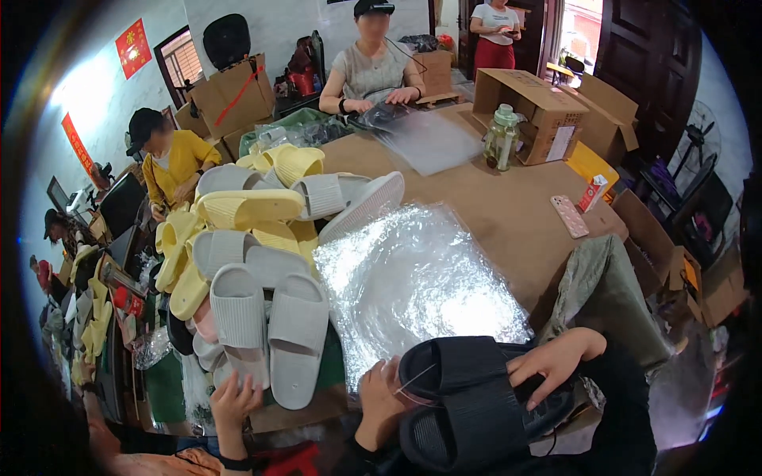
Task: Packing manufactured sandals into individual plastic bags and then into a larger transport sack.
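Both hands clamp a pair of black slide sandals at the near table edge: left hand, right hand, beside clear plastic bags.

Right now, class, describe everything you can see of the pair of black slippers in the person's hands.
The pair of black slippers are thick-soled slides with broad ribbed straps, apparently matte foam. They lie stacked, one upon the other, toes pointing left, at the near table edge, beside the stack of clear plastic bags. The left hand grips the toe ends; the right hand presses on top.
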Action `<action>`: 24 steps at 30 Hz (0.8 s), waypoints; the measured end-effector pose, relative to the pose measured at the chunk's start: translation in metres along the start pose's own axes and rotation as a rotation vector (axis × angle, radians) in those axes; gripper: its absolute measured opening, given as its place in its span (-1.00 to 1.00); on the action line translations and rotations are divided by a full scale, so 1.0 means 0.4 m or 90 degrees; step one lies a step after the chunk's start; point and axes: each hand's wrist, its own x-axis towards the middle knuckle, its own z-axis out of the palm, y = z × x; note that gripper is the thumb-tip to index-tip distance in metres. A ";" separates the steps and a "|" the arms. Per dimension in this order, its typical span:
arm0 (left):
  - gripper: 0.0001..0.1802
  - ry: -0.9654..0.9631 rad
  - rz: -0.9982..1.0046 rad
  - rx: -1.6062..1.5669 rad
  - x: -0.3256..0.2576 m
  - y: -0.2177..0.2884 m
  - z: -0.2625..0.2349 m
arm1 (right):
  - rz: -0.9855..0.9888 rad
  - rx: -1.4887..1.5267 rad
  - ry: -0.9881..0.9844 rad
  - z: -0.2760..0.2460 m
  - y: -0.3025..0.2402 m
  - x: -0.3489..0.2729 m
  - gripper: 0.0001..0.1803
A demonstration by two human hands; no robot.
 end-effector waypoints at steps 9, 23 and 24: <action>-0.86 0.193 0.039 0.078 0.107 0.046 -0.051 | -0.144 0.218 -0.016 0.000 0.061 0.036 -0.54; -0.66 0.258 0.018 -0.184 0.081 0.102 -0.100 | 0.132 -0.280 0.453 0.071 0.042 0.023 -0.61; -0.66 0.261 0.017 -0.184 0.081 0.102 -0.096 | 0.132 -0.282 0.451 0.076 0.053 0.032 -0.61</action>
